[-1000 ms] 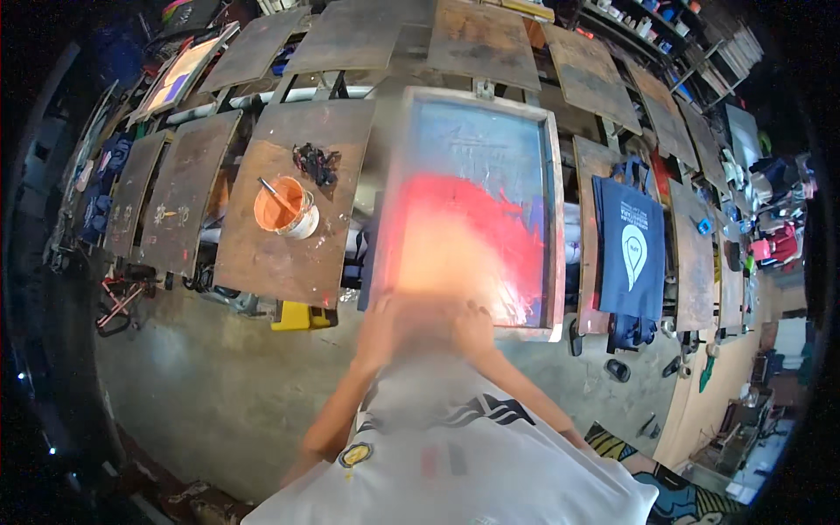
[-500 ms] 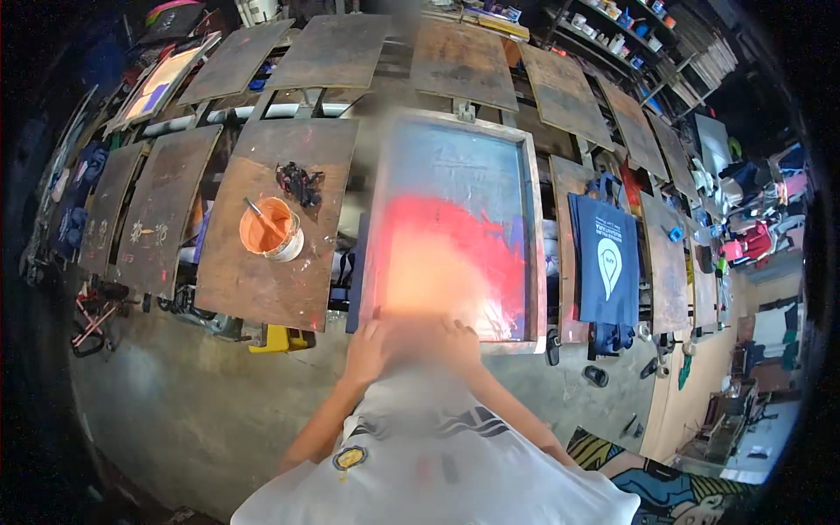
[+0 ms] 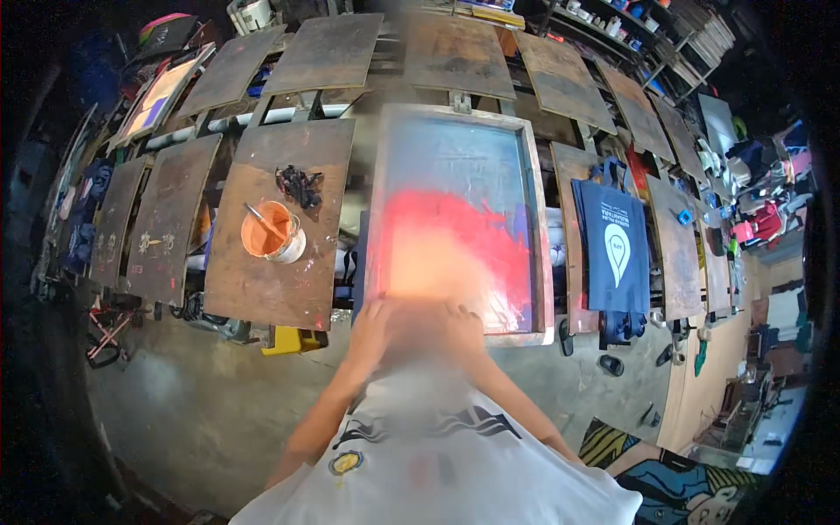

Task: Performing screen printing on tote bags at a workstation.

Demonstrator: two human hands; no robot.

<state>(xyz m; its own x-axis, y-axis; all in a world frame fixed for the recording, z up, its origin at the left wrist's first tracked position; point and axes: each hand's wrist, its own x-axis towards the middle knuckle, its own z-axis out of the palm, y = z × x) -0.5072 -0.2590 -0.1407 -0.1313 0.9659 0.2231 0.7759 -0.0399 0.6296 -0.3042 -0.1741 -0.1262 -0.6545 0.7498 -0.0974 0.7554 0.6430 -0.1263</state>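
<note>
A wooden-framed printing screen (image 3: 538,227) lies in front of me, its mesh smeared with red and orange ink over a bluish upper part. At the screen's near end, my left hand (image 3: 372,334) and my right hand (image 3: 464,329) are side by side with fingers curled. A blurred patch covers the space between them, so whatever they grip cannot be made out. To the left, an orange-stained tub (image 3: 287,245) of orange ink, with a handled tool (image 3: 257,213) standing in it, rests on a wooden board (image 3: 262,296). A crumpled black bundle (image 3: 299,185) lies behind the tub.
Right of the screen, a dark blue tote bag (image 3: 614,249) with a white print lies on another board. More wooden boards (image 3: 324,54) stand in rows around. A yellow object (image 3: 293,340) is below the left board; a black sandal (image 3: 611,365) lies on the floor.
The view has shifted slightly, moving the tote bag and side boards a little right in the picture. Both hands stay at the screen's near end, with hardly any change in their grip.
</note>
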